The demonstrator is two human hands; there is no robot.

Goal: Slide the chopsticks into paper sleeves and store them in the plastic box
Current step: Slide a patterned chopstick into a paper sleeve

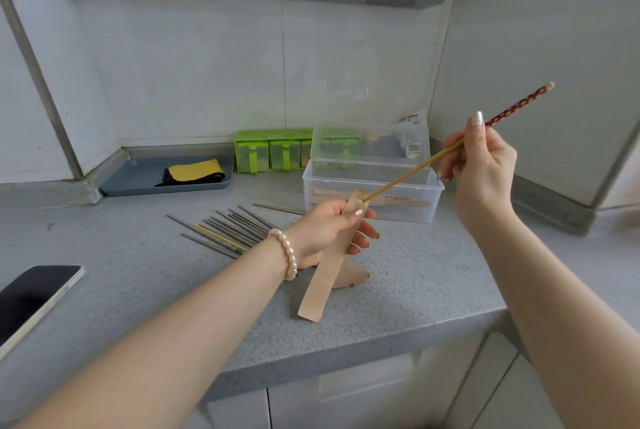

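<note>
Honestly, my left hand [323, 231] grips the paper sleeve [332, 255], right hand [479, 160] pinches the chopstick [415, 170]; a crooked angle could crumple its mouth.

Grey speckled countertop [398, 290] carried loose chopsticks [228, 229], clear plastic box [372, 198] with lid up, blue tray [138, 182], green condiment rack [270, 151], phone [33, 300], tan paper pieces [349, 276].

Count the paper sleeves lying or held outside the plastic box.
2: one paper sleeve held in the left hand, receiving the chopstick from the right hand; another sleeve on the counter beneath it, partly hidden, so more may be stacked there.
</note>
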